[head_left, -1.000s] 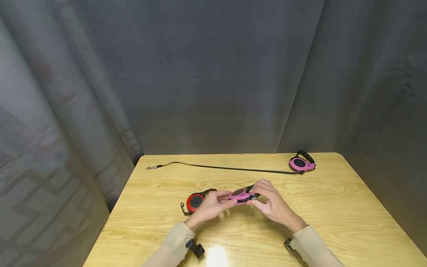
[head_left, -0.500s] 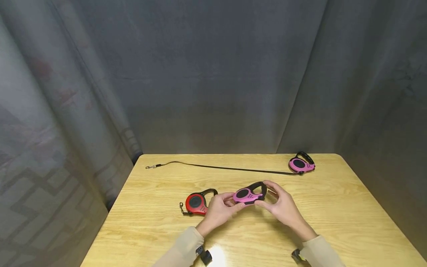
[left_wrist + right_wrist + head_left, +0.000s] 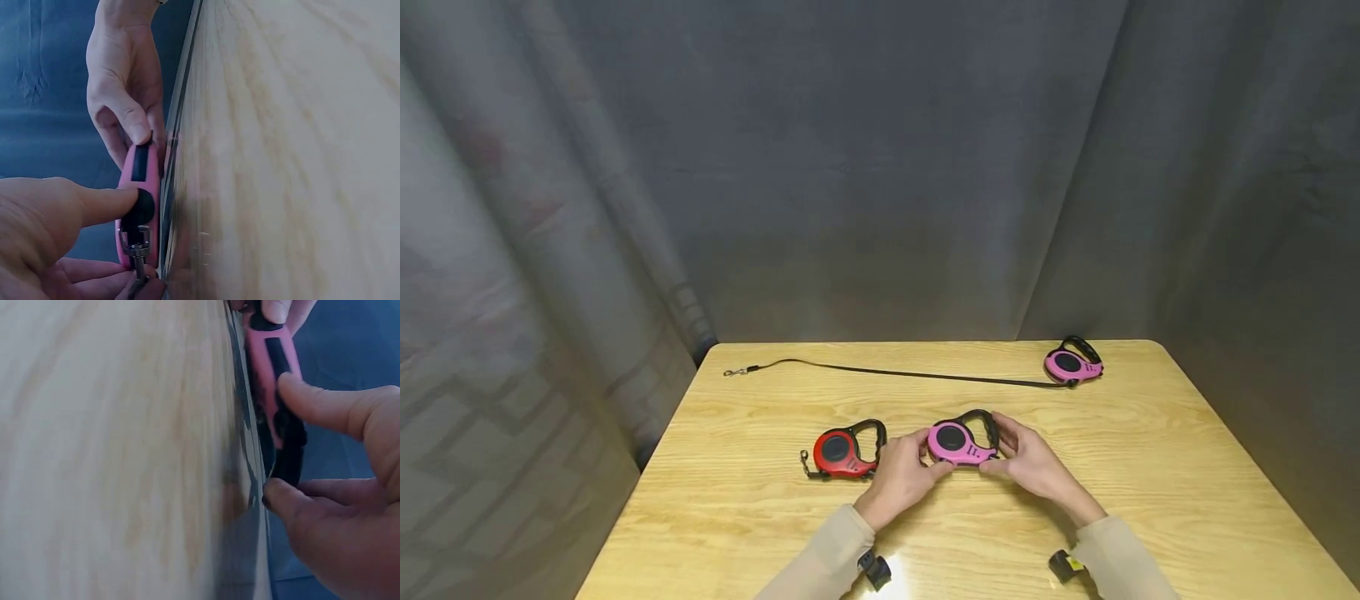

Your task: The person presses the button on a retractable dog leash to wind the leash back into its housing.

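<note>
A pink and black retractable dog leash (image 3: 950,438) is between both hands at the middle of the table, its round face up and its looped handle toward the right. My left hand (image 3: 907,473) grips the rounded body end, thumb on the near edge. On the handle side, my right hand (image 3: 1032,461) pinches the leash, thumb in front and fingers behind the black loop. The left wrist view shows the metal clip (image 3: 139,250) hanging by the left thumb and fingers. Seen from the right wrist, the pink casing (image 3: 265,365) is edge-on, close over the tabletop.
Just left of my left hand lies a red retractable leash (image 3: 835,451) with a black handle and small clip. At the back right is another pink leash (image 3: 1067,364), its black cord (image 3: 910,374) pulled out leftward to a metal clip (image 3: 734,372). Grey curtains (image 3: 865,183) surround the table.
The held leash has turned from a tilted, edge-on pose to face up, and has come down nearer the table. My right hand has shifted its hold along the handle; the left moved slightly right.
</note>
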The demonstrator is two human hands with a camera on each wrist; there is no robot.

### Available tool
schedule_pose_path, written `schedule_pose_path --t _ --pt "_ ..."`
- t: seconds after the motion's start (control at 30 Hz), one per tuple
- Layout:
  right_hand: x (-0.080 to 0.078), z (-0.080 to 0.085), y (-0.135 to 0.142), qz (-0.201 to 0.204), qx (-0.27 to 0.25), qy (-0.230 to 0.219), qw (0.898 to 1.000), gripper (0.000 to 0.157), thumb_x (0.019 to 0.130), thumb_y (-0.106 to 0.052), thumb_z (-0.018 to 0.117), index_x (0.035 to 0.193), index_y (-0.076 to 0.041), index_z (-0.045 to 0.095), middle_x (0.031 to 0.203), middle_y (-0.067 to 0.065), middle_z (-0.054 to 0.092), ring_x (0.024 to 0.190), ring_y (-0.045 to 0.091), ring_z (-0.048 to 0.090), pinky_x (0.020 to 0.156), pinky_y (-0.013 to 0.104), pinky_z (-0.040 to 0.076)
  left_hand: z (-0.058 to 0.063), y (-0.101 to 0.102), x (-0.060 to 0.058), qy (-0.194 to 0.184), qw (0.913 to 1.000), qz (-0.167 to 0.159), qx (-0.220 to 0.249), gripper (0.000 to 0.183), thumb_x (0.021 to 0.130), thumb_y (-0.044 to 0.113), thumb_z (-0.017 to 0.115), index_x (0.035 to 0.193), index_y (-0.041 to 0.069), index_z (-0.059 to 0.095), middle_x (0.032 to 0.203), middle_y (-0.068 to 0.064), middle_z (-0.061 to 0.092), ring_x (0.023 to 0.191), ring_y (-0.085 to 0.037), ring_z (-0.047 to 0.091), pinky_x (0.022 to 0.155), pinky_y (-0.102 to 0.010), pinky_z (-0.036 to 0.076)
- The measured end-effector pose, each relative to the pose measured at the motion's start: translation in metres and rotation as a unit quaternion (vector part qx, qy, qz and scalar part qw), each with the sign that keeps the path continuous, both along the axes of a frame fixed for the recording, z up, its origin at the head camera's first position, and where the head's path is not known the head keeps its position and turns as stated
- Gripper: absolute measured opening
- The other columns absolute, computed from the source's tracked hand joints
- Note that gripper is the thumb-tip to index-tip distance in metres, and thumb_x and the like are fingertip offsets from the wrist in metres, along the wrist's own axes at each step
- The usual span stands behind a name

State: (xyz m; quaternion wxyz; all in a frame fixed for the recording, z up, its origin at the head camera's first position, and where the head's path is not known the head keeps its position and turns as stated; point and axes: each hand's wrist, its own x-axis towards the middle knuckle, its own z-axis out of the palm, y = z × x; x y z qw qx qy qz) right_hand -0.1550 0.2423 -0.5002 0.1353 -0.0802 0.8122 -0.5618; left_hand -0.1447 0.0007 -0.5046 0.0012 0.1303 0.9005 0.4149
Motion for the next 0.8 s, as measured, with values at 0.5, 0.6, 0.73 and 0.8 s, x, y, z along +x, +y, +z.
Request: schedule_pose_path --t 0.5,0.6,0.73,0.8 --pt "0.001 -0.008 -0.002 -0.021 0.044 0.015 0.999 0.102 0.082 -0.006 0.089 0.161 0.013 0.028 0.165 0.038 0.032 0.148 0.054 0.044 0.117 0.049 0.042 0.009 0.005 0.007 0.040 0.9868 0.026 -0.155 0.067 0.085 0.039 0.090 0.137 0.002 0.069 0.112 -0.011 0.079 0.098 -0.028 0.071 0.080 -0.043 0.059" --pt "0.002 -0.009 0.000 -0.021 0.036 0.019 0.999 0.102 0.084 -0.011 0.089 0.161 0.013 0.027 0.165 0.037 0.034 0.149 0.053 0.044 0.119 0.051 0.041 0.015 0.004 0.011 0.030 0.9811 0.022 -0.190 0.079 0.086 0.044 0.088 0.144 -0.003 0.062 0.124 -0.017 0.075 0.111 -0.034 0.069 0.089 -0.049 0.060" --pt "0.001 -0.011 0.003 -0.026 0.026 0.024 0.999 0.101 0.085 -0.016 0.089 0.160 0.013 0.029 0.164 0.037 0.036 0.150 0.052 0.043 0.120 0.052 0.040 0.022 0.003 0.016 0.040 0.9739 0.007 -0.223 0.084 0.089 0.047 0.085 0.149 -0.004 0.056 0.134 -0.019 0.071 0.122 -0.037 0.065 0.097 -0.051 0.058" --pt "0.000 -0.011 0.004 -0.023 0.026 0.025 0.999 0.098 0.088 -0.019 0.088 0.160 0.013 0.029 0.164 0.037 0.036 0.150 0.052 0.043 0.120 0.052 0.041 0.024 0.000 0.017 0.059 0.9739 0.000 -0.219 0.079 0.088 0.045 0.086 0.147 -0.001 0.060 0.132 -0.016 0.072 0.119 -0.034 0.066 0.095 -0.049 0.058"
